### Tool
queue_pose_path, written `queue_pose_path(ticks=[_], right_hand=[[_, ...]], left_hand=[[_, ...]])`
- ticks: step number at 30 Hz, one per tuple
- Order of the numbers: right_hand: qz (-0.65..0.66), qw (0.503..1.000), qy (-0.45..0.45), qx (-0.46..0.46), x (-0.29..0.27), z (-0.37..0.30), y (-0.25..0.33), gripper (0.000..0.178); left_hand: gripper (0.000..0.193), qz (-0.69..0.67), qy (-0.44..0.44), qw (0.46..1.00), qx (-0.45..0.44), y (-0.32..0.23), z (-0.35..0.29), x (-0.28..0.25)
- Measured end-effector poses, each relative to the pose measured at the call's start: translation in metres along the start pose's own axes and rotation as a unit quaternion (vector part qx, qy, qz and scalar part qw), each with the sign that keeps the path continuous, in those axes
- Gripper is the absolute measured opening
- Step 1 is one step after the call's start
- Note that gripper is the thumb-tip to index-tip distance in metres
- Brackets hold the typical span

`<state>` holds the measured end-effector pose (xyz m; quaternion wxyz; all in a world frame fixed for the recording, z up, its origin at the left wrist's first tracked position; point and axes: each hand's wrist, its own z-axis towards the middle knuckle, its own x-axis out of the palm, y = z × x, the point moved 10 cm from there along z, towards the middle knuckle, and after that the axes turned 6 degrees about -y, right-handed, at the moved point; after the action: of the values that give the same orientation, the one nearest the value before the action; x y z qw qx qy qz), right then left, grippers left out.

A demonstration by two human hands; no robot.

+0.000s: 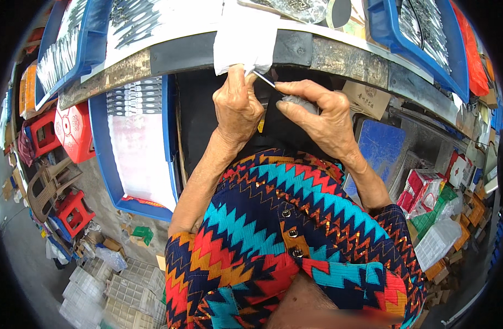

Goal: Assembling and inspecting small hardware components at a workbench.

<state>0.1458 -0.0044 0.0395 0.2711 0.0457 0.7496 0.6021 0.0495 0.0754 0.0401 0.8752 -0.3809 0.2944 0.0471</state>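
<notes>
A workbench, white on top with a worn wooden front edge partly faced in black, runs just beyond both hands. Directly ahead of the left hand, a white cloth drapes over that edge; farther left lie slim grey pieces and a blue plastic tray. Beyond the right hand rest a clear plastic bag of small dark parts and, farther right, another blue tray

Forearms forward, hands side-by-side, fingers bent
</notes>
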Motion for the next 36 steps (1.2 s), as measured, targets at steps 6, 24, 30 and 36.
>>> queue_pose_path(ticks=[6, 24, 30, 36], right_hand=[[0.222, 0.965, 0.024, 0.139, 0.01, 0.0, -0.026, 0.024], [0.093, 0.993, -0.015, -0.076, 0.002, -0.012, -0.012, 0.032], [0.102, 0.989, -0.029, -0.104, 0.0, -0.014, -0.005, 0.031], [0.107, 0.988, -0.009, -0.107, 0.007, -0.009, -0.01, 0.031]], left_hand=[[0.01, 0.003, -0.003, 1.0, -0.012, 0.004, -0.004, 0.001], [0.004, -0.022, -0.009, 0.999, -0.023, 0.004, -0.004, -0.002], [0.004, -0.023, 0.021, 0.999, -0.045, 0.005, -0.003, 0.0], [0.01, -0.037, 0.032, 0.997, -0.065, 0.008, -0.004, 0.004]])
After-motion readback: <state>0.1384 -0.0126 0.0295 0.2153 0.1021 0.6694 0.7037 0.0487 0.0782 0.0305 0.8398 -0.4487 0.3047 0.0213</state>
